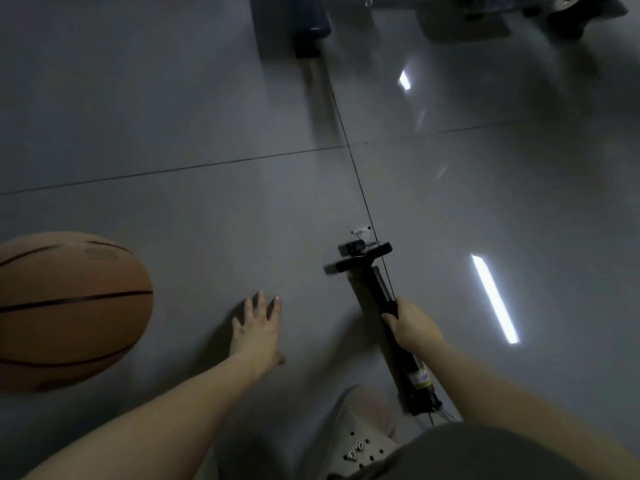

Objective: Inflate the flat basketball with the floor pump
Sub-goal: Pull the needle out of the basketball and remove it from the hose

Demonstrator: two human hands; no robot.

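**Hazards, near to far**

- Bottom centre: pale clog-type shoe (360, 448) planted just beside the lower end of the floor pump (375, 282). Risk of treading on that end and whatever trails from it (too dim to identify).
- Lower right: right hand (410, 327) wrapped round the pump mid-barrel, fingers curled tight on the tube. Pump slanted, not upright; cannot tell whether touching the floor (207, 133). Risk of slipping in a one-handed hold, or of knocking the T-shaped end on the tile.
- Lower centre: left hand (258, 327) with fingers straight and spread, gripping nothing, low over the floor.
- Left edge, mid-height: basketball (69, 310) on the floor, partly cut off by the frame, well apart from both hands and from the pump. Unrestrained, so likely to roll on the glossy tile if nudged. Valve not visible; risk of bending the needle if pushed in askew.
- Right of centre: small fitting (360, 237) beside the T-shaped end. Easy to lose or crush.

**Count, near to far**

- Shoe: one.
- Hands: two.
- Pump: one.
- Basketball: one.
- Bright light streaks (495, 299) on the floor: two.
- Dark furniture (308, 29) along the top edge: at least two pieces.
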